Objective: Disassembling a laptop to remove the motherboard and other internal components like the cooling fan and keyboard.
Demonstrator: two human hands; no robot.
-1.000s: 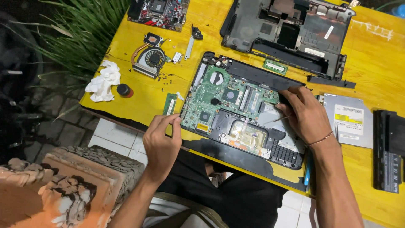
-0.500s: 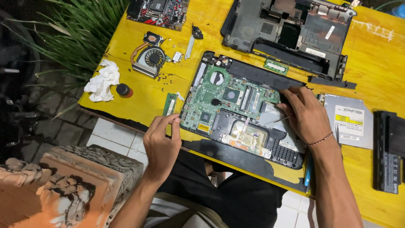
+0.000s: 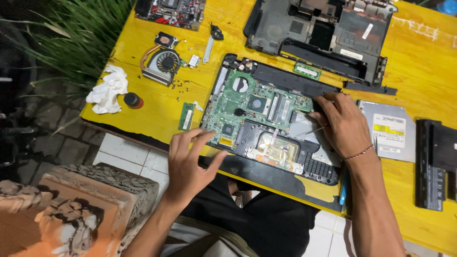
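Motherboard (image 3: 259, 112) sat in the opened laptop base (image 3: 285, 178) at the bench's (image 3: 157, 114) near edge. Your left hand (image 3: 188, 164) had come off the board's 7 o'clock corner since half a second before; it hovered there, fingers spread, holding nothing, so that corner lay free. Your right hand (image 3: 340, 123) stayed pressed at the board's 3 o'clock side, gripping a thin tool (image 3: 312, 131).

Yellow wooden table (image 3: 166, 102) carries green laptop motherboard (image 3: 259, 112) beneath the fingers, copper-piped cooling fan (image 3: 162, 59), silver optical drive (image 3: 390, 131)
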